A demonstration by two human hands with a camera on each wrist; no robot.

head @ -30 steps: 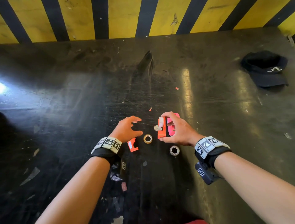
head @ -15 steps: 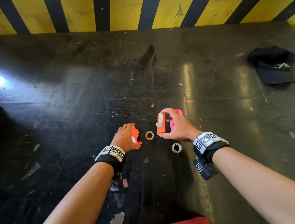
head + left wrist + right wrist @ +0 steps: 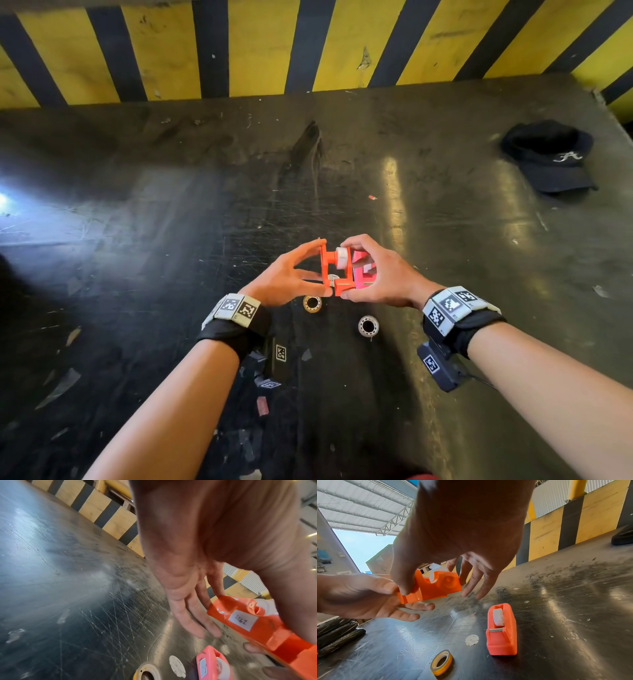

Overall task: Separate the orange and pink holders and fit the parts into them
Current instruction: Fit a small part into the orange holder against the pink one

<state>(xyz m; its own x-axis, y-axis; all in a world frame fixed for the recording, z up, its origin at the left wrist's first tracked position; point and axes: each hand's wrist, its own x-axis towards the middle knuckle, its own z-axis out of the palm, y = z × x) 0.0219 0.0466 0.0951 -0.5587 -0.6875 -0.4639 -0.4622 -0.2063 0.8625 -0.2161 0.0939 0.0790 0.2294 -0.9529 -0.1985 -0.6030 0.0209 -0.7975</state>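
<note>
Both hands hold the orange holder (image 3: 330, 260) (image 3: 440, 586) above the black table (image 3: 171, 240), a white spool (image 3: 341, 257) in it. My left hand (image 3: 322, 269) pinches its left side plate between index finger and thumb; that plate bears a white label (image 3: 242, 620). My right hand (image 3: 347, 270) grips the other side with thumb and fingers. The pink holder (image 3: 502, 635) (image 3: 207, 661) stands on the table under the right hand with its own white spool (image 3: 498, 617). A yellowish tape roll (image 3: 311, 303) (image 3: 441, 661) and a pale roll (image 3: 368, 325) lie nearer me.
A black cap (image 3: 548, 157) lies at the far right of the table. A yellow and black striped wall (image 3: 257, 48) bounds the far edge. A round white sticker (image 3: 471, 640) lies by the pink holder. Dark wrapped bundles (image 3: 335, 635) sit at the near left edge.
My left hand picked an orange side piece off the table and brought it up against the orange holder. The pink holder has left the right hand and stands on the table.
</note>
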